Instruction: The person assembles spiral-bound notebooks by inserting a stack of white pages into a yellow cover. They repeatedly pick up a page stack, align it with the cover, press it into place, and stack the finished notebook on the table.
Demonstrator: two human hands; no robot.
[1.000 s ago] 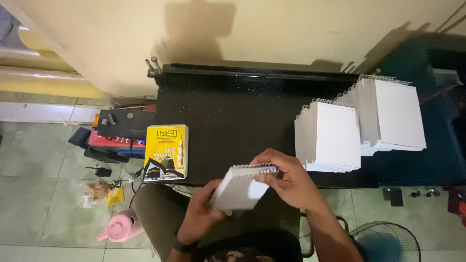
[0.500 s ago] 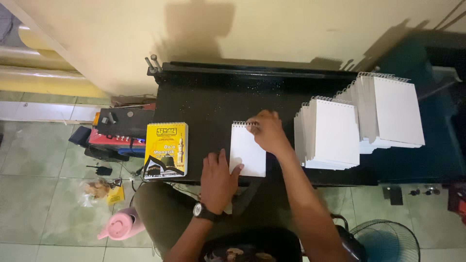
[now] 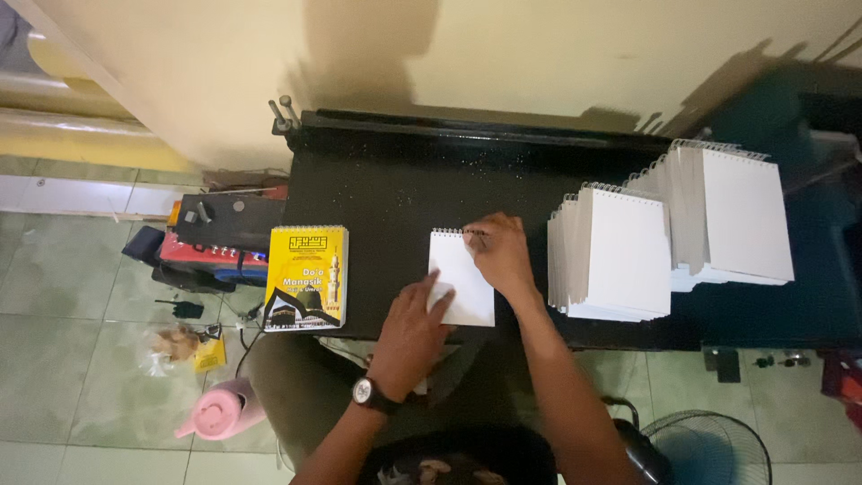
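Notepad (image 3: 461, 278) | flat, upright | spiral edge toward wall | long axis near-far

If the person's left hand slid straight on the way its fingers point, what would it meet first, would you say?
The left hand already rests on the white spiral-bound notepad; continuing up and right, it would probably meet the right hand at the pad's top edge.

Left hand (image 3: 415, 330): flat, fingertips on the lower left part of the white spiral pad (image 3: 465, 286).
Right hand (image 3: 501, 254): fingertips at the pad's top spiral edge.
Left of the fingers: yellow booklet (image 3: 306, 277).
Right of the fingers: two stacks of white pads (image 3: 618, 265).
Surface: black table (image 3: 386, 189).
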